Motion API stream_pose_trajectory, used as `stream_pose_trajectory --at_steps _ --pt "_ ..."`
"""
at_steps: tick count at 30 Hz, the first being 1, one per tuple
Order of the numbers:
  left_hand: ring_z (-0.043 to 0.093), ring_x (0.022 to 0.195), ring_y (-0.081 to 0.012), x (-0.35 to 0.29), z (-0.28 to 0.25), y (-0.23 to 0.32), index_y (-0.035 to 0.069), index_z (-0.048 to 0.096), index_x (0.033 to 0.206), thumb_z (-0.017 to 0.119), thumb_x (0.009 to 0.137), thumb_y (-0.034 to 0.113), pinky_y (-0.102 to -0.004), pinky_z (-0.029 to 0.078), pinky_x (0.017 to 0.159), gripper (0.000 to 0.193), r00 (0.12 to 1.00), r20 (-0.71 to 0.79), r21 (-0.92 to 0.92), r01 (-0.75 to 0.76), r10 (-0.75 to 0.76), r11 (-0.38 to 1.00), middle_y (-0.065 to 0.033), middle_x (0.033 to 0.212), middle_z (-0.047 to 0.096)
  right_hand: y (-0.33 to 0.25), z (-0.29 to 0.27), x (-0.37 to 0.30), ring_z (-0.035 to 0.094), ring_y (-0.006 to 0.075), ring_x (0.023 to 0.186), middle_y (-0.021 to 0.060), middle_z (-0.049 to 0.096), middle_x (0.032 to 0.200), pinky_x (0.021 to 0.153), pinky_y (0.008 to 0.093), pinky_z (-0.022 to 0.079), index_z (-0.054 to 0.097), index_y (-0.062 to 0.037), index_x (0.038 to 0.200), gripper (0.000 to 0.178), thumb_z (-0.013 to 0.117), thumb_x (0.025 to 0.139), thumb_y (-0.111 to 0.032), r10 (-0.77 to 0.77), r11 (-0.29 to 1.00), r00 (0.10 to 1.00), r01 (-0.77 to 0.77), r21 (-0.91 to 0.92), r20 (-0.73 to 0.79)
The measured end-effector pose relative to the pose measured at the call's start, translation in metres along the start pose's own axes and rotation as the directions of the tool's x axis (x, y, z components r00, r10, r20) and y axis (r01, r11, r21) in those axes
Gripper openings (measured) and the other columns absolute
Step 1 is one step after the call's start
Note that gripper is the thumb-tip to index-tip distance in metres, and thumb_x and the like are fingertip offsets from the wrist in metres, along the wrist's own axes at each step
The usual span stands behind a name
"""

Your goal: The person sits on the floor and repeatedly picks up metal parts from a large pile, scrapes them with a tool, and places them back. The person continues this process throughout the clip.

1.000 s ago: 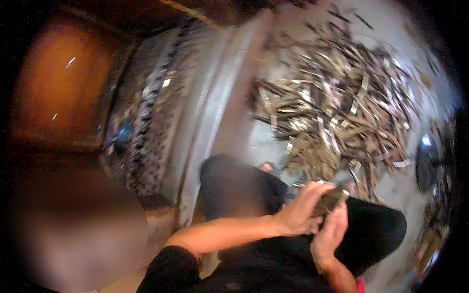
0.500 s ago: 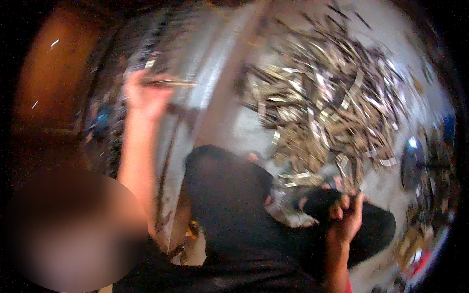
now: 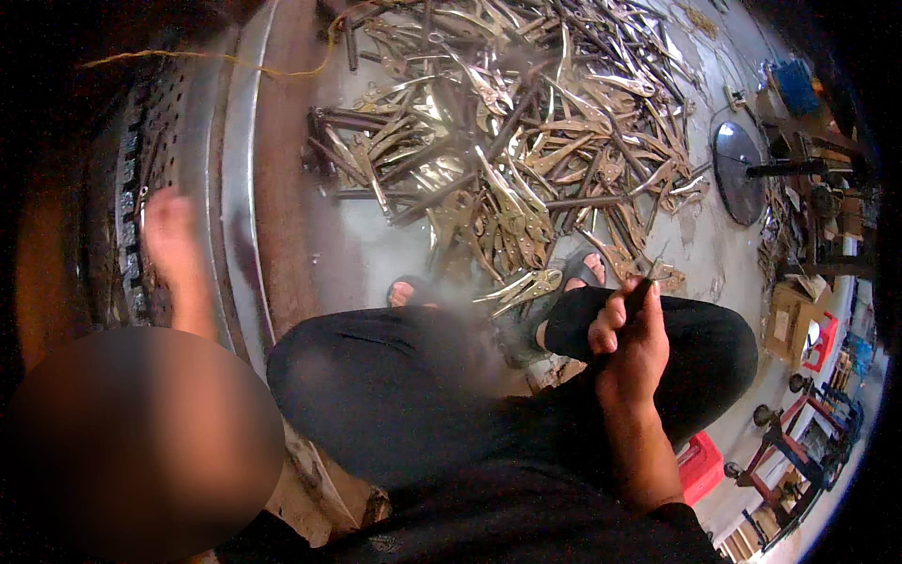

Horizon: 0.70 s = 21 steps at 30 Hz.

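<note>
My left hand (image 3: 171,235) reaches over a dark, perforated metal belt (image 3: 167,141) at the left. Its fingers are smeared, and I cannot make out whether anything is in them. Close to my right knee, my right hand (image 3: 631,343) is closed around a dark-handled tool (image 3: 641,293) with a thin, pale metal tip pointing up and away. Beyond my feet lies a large heap of metal locking pliers (image 3: 507,207), jumbled together with dark rods or handles. A few pliers (image 3: 521,289) lie between my sandalled feet.
A metal rail (image 3: 240,179) runs between the belt and the floor, with a yellow cord (image 3: 235,64) across it. At the right stand a round dark disc (image 3: 739,174) on a bar, a cardboard box (image 3: 787,324), a red plastic stool or crate (image 3: 700,467) and wheeled frames (image 3: 799,442).
My left hand has moved left and nearer, over the belt; the thin piece seen in it earlier no longer shows clearly. My right hand keeps its tool, and the view has turned right.
</note>
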<state>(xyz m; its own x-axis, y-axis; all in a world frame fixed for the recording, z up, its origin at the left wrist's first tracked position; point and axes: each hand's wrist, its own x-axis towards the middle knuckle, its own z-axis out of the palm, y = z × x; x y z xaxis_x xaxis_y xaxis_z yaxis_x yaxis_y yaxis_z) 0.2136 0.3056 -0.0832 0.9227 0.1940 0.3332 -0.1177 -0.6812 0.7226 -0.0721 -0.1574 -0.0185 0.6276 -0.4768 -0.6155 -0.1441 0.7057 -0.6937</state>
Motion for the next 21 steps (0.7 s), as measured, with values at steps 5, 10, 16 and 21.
stream_pose_trajectory --at_steps 5,10,16,21 --pt "0.071 0.088 -0.0219 -0.186 0.181 0.016 0.004 0.065 0.126 0.077 0.087 0.026 -0.0360 0.056 0.078 0.047 0.405 0.912 0.008 0.122 -0.057 0.993 -0.0122 0.106 0.072 0.009 -0.003 0.010 0.038 0.0107 0.051 -0.0017 0.046 0.073 0.051 0.0282 0.033 0.054 -0.0128 0.108 0.031 0.041 0.109 -0.041 0.042 0.996 0.998 -0.037 -0.078 0.053" --pt "0.065 0.098 -0.0384 -0.243 0.262 -0.006 0.003 0.057 0.122 0.076 0.085 0.030 -0.0474 0.052 0.082 0.049 0.552 0.826 0.177 -0.053 -0.119 0.983 -0.0176 0.104 0.069 0.006 -0.016 0.015 0.038 0.0107 0.050 -0.0017 0.047 0.072 0.051 0.0280 0.032 0.053 -0.0130 0.107 0.031 0.042 0.108 -0.042 0.105 0.992 0.994 -0.104 -0.073 0.015" --pt "0.063 0.101 -0.0422 -0.239 0.263 0.012 0.001 0.056 0.113 0.074 0.086 0.029 -0.0507 0.050 0.084 0.043 0.426 0.850 0.303 0.085 -0.310 0.949 -0.0233 0.103 0.066 0.009 -0.033 0.010 0.038 0.0111 0.050 -0.0012 0.047 0.071 0.049 0.0281 0.031 0.053 -0.0129 0.107 0.031 0.042 0.108 -0.042 0.124 0.988 0.992 -0.123 -0.091 -0.004" --pt "0.065 0.091 -0.0454 -0.242 0.257 0.019 0.000 0.053 0.110 0.070 0.090 0.027 -0.0512 0.051 0.080 0.038 0.582 0.806 0.164 -0.050 -0.105 0.985 -0.0245 0.093 0.068 -0.002 -0.022 0.005 0.039 0.0113 0.050 -0.0006 0.047 0.071 0.050 0.0281 0.032 0.053 -0.0120 0.108 0.031 0.042 0.108 -0.041 0.106 0.994 0.992 -0.106 -0.007 0.069"
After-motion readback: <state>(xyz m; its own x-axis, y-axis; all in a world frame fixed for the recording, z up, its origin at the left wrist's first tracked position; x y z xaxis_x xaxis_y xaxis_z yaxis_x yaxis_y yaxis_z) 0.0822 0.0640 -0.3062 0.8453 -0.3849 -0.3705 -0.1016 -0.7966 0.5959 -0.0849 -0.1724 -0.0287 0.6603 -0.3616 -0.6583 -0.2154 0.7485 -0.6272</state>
